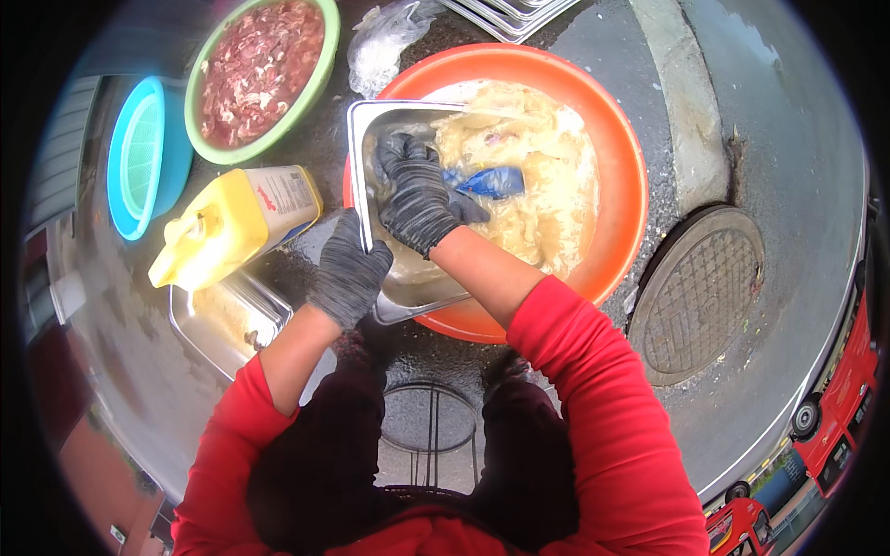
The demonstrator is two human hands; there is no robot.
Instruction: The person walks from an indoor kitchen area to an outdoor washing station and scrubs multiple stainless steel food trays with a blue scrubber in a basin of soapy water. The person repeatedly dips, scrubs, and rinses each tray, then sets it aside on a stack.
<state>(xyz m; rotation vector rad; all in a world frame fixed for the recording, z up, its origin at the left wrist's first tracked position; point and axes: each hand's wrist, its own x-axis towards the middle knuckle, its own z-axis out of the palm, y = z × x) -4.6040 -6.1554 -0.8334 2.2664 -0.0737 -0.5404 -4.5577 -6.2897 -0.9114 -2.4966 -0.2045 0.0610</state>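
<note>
My left hand, in a dark grey knit glove, grips the near left rim of a rectangular steel tray. The tray is tilted into a large orange plastic basin of cloudy yellowish water with pale, soft material in it. Inside the tray, near its left wall, is my right hand, gloved the same way, fingers bent and pressed against the metal; whether it holds something is hidden. Just right of that hand a blue object, perhaps a cloth or plastic piece, lies partly in the water.
Left are a yellow plastic jug lying over steel trays, a green basin of raw sliced meat and a blue basin with a strainer. Beyond lie a clear plastic bag and stacked trays. A manhole cover is at right.
</note>
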